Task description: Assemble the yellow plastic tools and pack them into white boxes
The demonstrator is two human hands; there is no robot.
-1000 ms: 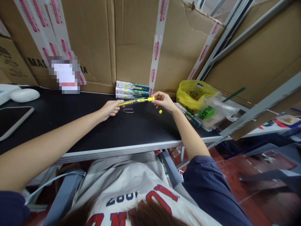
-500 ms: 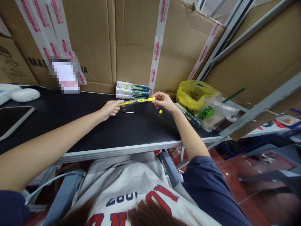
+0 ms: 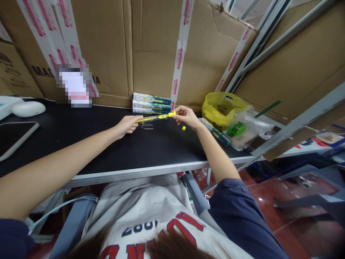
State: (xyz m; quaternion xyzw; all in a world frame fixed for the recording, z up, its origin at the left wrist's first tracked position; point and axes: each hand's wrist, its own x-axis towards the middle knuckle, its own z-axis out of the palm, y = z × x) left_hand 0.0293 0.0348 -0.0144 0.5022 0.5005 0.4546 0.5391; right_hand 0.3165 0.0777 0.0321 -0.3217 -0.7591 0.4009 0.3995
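A slim, pen-like tool (image 3: 155,118) with a yellow and clear barrel is held level just above the black table; its exact kind cannot be told. My left hand (image 3: 128,125) is closed around its left end. At the other end, my right hand (image 3: 186,116) pinches the yellow end piece (image 3: 171,114) between thumb and fingers. That piece sits against the barrel. Under the tool lies a bent U-shaped metal wire (image 3: 147,127). A small yellow cap (image 3: 183,128) rests on the table below my right hand.
Several printed slim boxes (image 3: 151,103) are stacked against the cardboard wall (image 3: 153,46). To the right are another such box (image 3: 218,133), a yellow plastic bag (image 3: 223,109) and a clear bag (image 3: 238,131). A phone-like device (image 3: 16,138) lies at left. A metal frame (image 3: 299,108) rises at right.
The yellow end piece has moved left toward the barrel, and the gap between them has closed. My right hand shifted slightly left with it; my left hand barely moved.
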